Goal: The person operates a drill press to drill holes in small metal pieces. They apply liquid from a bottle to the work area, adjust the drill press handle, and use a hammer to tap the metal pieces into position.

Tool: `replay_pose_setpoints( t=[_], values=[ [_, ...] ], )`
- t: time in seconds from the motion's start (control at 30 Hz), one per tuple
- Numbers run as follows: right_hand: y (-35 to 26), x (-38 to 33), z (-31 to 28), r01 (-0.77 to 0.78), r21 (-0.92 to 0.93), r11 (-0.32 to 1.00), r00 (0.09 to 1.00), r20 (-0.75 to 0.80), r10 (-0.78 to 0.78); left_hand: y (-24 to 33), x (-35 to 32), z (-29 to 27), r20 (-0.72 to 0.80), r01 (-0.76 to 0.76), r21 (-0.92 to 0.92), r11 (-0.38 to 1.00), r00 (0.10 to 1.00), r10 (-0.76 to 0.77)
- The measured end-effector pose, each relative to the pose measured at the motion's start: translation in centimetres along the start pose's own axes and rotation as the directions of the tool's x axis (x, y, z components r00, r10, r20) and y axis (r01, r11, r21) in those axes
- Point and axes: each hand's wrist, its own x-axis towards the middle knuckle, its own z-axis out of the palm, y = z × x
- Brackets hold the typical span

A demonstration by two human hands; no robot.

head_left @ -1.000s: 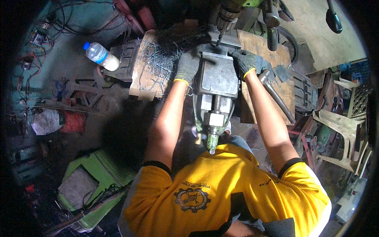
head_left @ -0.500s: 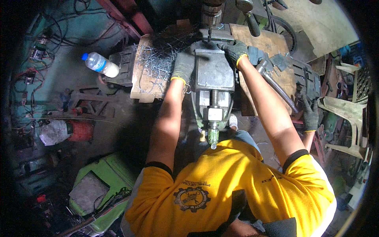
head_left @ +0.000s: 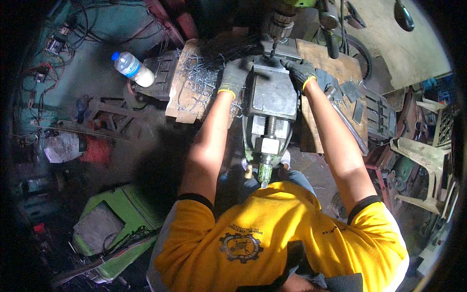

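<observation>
Looks like drill press work here: both gloved hands are up at the far end of a heavy grey machine vise [head_left: 270,104] that sits on the counter [head_left: 318,56], right under the drill chuck [head_left: 281,20]. The left hand [head_left: 234,77] lies flat on the left side of the vise near its jaws, fingers spread rather than wrapped around anything. The right hand [head_left: 300,71] is curled at the top right corner of the vise, just beside where the bit comes down, and seems to be pinching or steadying something small there, but I honestly can't tell what, or if it's grasping at all. My read is this is the lining-up stage, nudging the vise so the spot sits under the bit; the next move would want both hands steady and clear of the bit, I'd guess. Pile of curly metal shavings [head_left: 194,82] to the left on a board, plastic bottle [head_left: 133,68] further left, some flat metal pieces [head_left: 351,90] on the right. The workpiece in the jaws is lost in shadow, and the top of the drill is cut off by the frame
</observation>
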Motion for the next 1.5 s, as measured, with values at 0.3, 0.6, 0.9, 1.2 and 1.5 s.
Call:
replay_pose_setpoints(
  t=[0.3,0.6,0.9,1.2,1.5],
  values=[
    [0.7,0.9,0.2,0.07,-0.22,0.973,0.995,-0.054,-0.084,-2.5,0.3,2.7,-0.182,-0.044,0.09,0.995,0.982,0.06],
    [-0.3,0.0,0.3,-0.058,0.06,0.996,0.997,-0.041,0.061,-4.3,2.0,2.9,0.047,-0.187,0.161,0.969,0.982,0.181],
    [0.9,0.7,0.6,0.008,-0.15,0.989,0.995,-0.097,-0.023,-0.7,0.3,1.7,-0.002,-0.074,0.071,0.995,0.997,0.074],
    [0.7,0.4,0.6,0.001,-0.061,0.998,0.993,-0.121,-0.009,1.3,2.2,-0.2,0.0,0.034,0.425,0.904,0.999,-0.037],
    [0.6,0.3,0.2,-0.058,-0.025,0.998,0.995,-0.082,0.056,1.2,1.4,1.0,-0.007,-0.022,-0.16,0.987,1.0,0.021]
  ],
)
